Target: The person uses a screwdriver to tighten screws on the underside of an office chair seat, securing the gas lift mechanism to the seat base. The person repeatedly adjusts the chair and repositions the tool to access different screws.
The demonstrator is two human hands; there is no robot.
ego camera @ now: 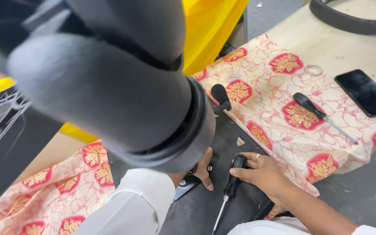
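Nearest the camera, the right hand (262,173) is closed around the black handle of a screwdriver (230,187), thumb and fingers wrapped on the upper part of the grip. The tool's long axis runs from the handle at upper right down to the metal shaft at lower left, the tip pointing toward the bottom edge of the view, over a dark panel (196,213). The left hand (203,167) lies just beside it, to the left, mostly hidden under a large grey padded tube (109,87) that fills the upper left; only a few fingers show, pressed down on the dark panel, and whether they grasp anything cannot be told. A small screw (209,168) sits between the two hands, closer to the left fingers than to the screwdriver tip. Farther off, on a red and cream flowered cloth (275,87), a second screwdriver (323,115) lies apart, its shaft pointing right and down. Beyond it rest a dark phone (365,92) and a small ring (314,69) on the pale table (340,48).
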